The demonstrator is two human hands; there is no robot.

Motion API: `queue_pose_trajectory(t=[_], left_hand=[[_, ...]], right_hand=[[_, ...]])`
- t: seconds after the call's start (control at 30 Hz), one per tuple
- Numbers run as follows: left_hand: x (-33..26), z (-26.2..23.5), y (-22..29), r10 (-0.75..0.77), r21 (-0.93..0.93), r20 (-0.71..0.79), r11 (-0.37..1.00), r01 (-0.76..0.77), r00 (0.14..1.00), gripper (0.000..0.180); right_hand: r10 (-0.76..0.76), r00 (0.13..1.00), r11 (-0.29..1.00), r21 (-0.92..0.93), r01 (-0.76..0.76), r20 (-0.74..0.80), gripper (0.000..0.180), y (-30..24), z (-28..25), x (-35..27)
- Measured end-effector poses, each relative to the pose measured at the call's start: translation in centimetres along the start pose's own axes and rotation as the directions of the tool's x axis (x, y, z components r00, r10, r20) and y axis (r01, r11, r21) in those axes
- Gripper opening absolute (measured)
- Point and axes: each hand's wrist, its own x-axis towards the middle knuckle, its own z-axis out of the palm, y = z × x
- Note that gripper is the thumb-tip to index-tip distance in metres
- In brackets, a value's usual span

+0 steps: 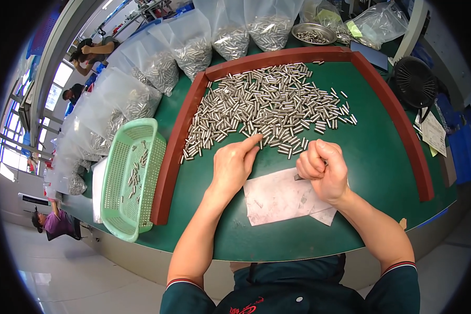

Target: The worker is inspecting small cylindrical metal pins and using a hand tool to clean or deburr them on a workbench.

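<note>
A big heap of small shiny metal pins (269,102) lies on the green table inside a red-brown frame (175,141). My left hand (234,165) rests palm down at the heap's near edge, its index finger stretched onto the pins. My right hand (323,170) is curled into a fist above a sheet of white paper (277,198), with a small metal piece (298,177) showing at its lower left. How many pins the fist holds is hidden.
A light green plastic basket (128,178) with several pins in it stands left of the frame. Clear bags of pins (193,49) line the far and left edges, with a metal dish (314,33) of pins behind. A black fan (414,81) and papers sit at the right. Other people work at far left.
</note>
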Motion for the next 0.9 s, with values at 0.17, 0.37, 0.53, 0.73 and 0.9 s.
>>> queue_pose_trajectory(t=[0.17,0.37,0.53,0.73,0.9], left_hand=[[0.2,-0.2,0.7,0.059,0.123,0.110,0.990,-0.072,0.992,0.014],[-0.8,-1.0,1.3,-0.243,-0.525,0.284,0.770,0.363,0.928,0.012],[-1.7,-1.7,0.4,-0.109,-0.767,0.607,-0.341,0.544,0.787,0.009],[-1.5,-1.4,0.3,-0.164,-0.814,0.570,-0.246,0.527,0.805,0.013],[-1.5,-1.2,0.2,-0.173,-0.827,0.555,-0.216,0.518,0.814,0.012]], right_hand=[[0.001,1.000,1.000,-0.018,-0.001,-0.008,0.040,-0.2,0.0,-0.1],[0.003,1.000,1.000,-0.019,-0.004,-0.012,0.040,-0.4,-0.1,-0.1],[0.009,1.000,1.000,-0.010,-0.009,-0.017,0.040,-0.3,0.0,-0.1],[0.015,0.999,1.000,0.023,-0.014,-0.032,0.039,-0.2,-0.2,0.0],[0.020,0.999,1.000,0.022,-0.019,-0.039,0.039,-0.2,-0.2,0.0]])
